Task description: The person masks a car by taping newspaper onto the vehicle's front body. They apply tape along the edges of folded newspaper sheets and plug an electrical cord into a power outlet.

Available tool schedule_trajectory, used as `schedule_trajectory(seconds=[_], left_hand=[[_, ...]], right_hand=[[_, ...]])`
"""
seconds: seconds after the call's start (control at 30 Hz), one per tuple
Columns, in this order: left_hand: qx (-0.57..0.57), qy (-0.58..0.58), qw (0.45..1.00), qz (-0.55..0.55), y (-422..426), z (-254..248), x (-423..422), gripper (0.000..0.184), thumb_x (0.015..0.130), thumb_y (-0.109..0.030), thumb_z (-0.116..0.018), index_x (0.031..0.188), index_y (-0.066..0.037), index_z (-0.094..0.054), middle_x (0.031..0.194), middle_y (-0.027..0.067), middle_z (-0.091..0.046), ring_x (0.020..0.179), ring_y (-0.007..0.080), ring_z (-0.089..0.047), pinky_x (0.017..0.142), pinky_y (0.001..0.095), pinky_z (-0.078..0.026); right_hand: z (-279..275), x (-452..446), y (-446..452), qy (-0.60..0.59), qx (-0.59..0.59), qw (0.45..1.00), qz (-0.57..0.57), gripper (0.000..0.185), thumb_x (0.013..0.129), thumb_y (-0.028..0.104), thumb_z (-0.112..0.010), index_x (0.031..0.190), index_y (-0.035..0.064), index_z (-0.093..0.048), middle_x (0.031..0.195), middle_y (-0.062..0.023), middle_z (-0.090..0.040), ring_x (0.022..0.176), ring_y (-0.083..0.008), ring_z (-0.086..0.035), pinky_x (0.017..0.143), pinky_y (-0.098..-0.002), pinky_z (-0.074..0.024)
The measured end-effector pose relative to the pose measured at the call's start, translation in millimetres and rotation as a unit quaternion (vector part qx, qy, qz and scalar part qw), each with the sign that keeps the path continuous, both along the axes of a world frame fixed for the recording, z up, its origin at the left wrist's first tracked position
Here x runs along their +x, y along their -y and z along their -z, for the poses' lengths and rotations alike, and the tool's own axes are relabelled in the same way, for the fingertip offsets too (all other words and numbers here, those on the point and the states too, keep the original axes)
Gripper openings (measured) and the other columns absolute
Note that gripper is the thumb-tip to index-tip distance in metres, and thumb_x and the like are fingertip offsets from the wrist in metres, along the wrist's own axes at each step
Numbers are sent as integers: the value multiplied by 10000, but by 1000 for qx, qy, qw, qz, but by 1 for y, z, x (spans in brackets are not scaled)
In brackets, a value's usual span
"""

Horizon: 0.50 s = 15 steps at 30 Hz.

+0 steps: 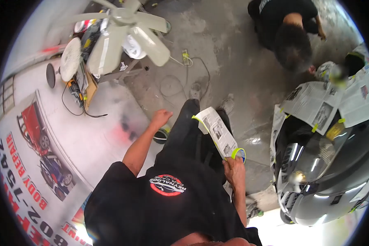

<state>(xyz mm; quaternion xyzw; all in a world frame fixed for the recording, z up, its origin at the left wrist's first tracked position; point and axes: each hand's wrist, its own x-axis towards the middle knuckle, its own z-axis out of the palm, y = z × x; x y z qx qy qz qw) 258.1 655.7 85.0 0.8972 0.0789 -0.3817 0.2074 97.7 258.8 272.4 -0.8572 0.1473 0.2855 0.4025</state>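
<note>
My right hand (234, 171) is closed on a roll of yellow-green tape (239, 154) at the lower end of a folded newspaper sheet (219, 133). Yellow-green tape runs along the sheet's left edge, and the sheet lies in front of my right leg. My left hand (162, 117) is held out to the left of my legs, its fingers curled together; whether anything small is between them cannot be made out. A dark round container (160, 136) stands just below that hand.
A dark car front (336, 164) with newspaper (315, 104) taped on it is at the right. Another person (293, 41) crouches at the upper right. A fan (129, 30), a polisher (74, 90) and a printed banner (49, 164) are at the left. Cables lie on the floor.
</note>
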Motion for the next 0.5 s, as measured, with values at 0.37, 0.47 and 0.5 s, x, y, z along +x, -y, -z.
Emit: schedule_trajectory(seconds=[0.37,0.47,0.5], left_hand=[[7,6,988,-156,-73,298,102,405,895,-230,-741,1235,-22,-671,1061,133,-743,890,228,-691,795,361,-538],[-26,-4,950,-311,-63,334,161,525,897,-194,-722,1373,-29,-573,1184,130,-692,973,227,-641,819,368,-530],[-47,16,943,-330,-67,352,176,583,897,-183,-715,1426,-34,-521,1223,138,-669,999,237,-625,821,379,-530]], right_hand=[[113,-25,-55,-100,7,990,99,264,847,43,-726,1108,76,-728,934,-186,-648,884,-403,-595,786,-492,-487],[150,-17,-74,-104,32,988,105,281,822,-20,-734,1095,47,-727,930,-174,-661,888,-389,-603,779,-474,-494],[158,-12,-77,-123,38,986,104,286,819,-23,-733,1095,49,-730,936,-173,-666,893,-388,-606,781,-470,-498]])
